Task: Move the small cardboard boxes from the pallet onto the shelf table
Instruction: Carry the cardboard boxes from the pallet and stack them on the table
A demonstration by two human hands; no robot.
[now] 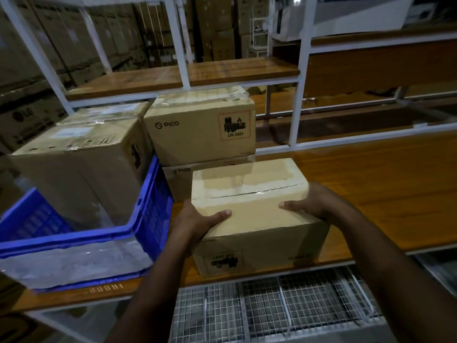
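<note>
Here the wooden worktop (pixel 371 194) carries a blue crate (pixel 148 214) at left with a large carton (pixel 81 164) in it, and two stacked PICO boxes (pixel 197 134) behind. At its front edge sits a small cardboard box (pixel 249 194). Both forearms reach forward; the left hand (pixel 197 219) and right hand (pixel 314 204) clasp its near corners, thumbs laid on top, each grip curled round the box.

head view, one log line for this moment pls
left hand: grips cardboard box | right hand: grips it | box: at shelf table front edge | behind: two stacked PICO boxes
</note>
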